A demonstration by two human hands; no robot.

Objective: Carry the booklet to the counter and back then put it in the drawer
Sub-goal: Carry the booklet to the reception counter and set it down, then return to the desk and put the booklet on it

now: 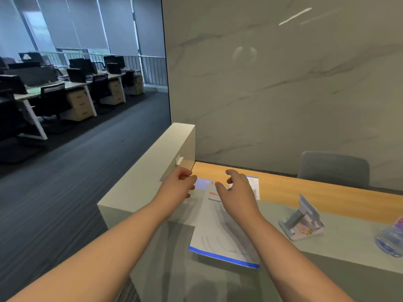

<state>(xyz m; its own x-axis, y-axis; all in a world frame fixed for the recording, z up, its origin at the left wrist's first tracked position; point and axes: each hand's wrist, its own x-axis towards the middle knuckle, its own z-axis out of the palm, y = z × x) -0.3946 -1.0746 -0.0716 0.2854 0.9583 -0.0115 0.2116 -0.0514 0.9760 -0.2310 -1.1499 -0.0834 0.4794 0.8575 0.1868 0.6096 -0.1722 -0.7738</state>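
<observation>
A white booklet point(220, 232) with blue edges and red lettering lies flat on the grey counter top point(340, 243), its far end reaching over the lower wooden desk. My left hand point(177, 186) hovers at the booklet's far left corner, fingers curled and apart, holding nothing. My right hand point(238, 191) hangs just above the booklet's far half, fingers spread, and covers part of the cover. No drawer is in view.
A grey phone stand on a pink base point(302, 221) sits on the counter to the right. A clear plastic item point(390, 238) lies at the right edge. A white partition block point(152, 171) stands to the left, a grey chair point(333, 168) behind the wooden desk point(316, 192).
</observation>
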